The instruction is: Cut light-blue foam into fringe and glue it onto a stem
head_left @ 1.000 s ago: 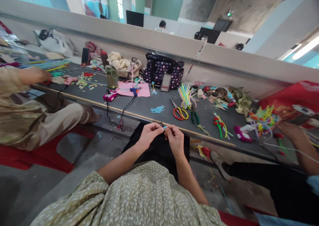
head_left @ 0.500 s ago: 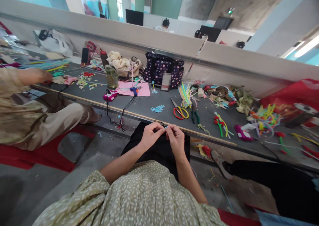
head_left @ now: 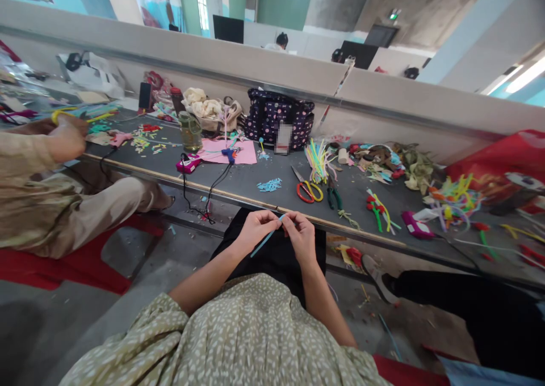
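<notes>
Left hand (head_left: pixel 255 231) and right hand (head_left: pixel 300 235) close together over the lap, just off the desk's (head_left: pixel 255 184) near edge, fingers of both pinched shut on a thin blue pipe cleaner (head_left: pixel 266 239) — slanting down-left, scissors (head_left: pixel 307 189) beyond on the desk.

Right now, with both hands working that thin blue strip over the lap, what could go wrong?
The blue strip is pinched only at its top end between the left hand and right hand; its free end hangs over the lap, so it might slip and drop to the littered floor. The work also sits close under the table edge, so a raised hand might bump it.
</notes>
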Tool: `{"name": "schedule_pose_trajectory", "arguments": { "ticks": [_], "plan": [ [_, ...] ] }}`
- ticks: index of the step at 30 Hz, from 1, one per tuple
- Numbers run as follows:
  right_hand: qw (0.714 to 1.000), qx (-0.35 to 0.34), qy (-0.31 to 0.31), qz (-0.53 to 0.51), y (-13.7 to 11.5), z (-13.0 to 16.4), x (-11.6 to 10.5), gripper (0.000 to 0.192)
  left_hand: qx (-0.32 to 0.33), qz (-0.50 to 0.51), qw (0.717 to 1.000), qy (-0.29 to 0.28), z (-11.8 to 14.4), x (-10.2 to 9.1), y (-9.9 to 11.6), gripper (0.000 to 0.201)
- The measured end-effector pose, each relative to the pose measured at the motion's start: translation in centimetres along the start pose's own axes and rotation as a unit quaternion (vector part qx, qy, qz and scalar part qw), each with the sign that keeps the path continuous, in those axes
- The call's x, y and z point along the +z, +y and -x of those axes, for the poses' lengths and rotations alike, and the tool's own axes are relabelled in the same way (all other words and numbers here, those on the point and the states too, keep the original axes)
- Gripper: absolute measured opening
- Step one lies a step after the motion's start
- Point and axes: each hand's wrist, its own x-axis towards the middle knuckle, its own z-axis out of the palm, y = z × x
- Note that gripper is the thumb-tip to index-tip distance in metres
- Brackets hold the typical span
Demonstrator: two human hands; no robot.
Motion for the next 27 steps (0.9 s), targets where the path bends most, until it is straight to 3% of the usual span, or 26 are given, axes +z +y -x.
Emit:
{"name": "schedule_pose_trajectory", "arguments": {
  "ticks": [5,9,14,20,27],
  "plan": [
    [0.997,-0.043,0.003,0.063,-0.12,0.14,-0.37,0.019,0.002,-0.056,0.998,-0.002,-0.02,-0.05,-0.11,0.022],
    [0.994,-0.065,-0.013,0.082,0.18,0.27,-0.34,0.016,-0.017,-0.042,0.999,-0.026,-0.10,-0.18,-0.30,0.020],
    [0.996,-0.059,-0.026,0.068,0.41,0.34,-0.14,0.014,-0.041,-0.020,0.998,-0.048,-0.25,-0.37,-0.23,0.018],
    [0.999,-0.032,-0.010,0.023,-0.07,0.23,-0.19,0.017,-0.017,0.026,0.999,-0.039,0.09,-0.09,-0.28,0.027],
    [1.000,-0.007,-0.007,-0.005,-0.37,0.13,-0.14,0.022,0.003,0.046,0.998,-0.039,0.11,-0.22,-0.78,0.024]
  ]
}}
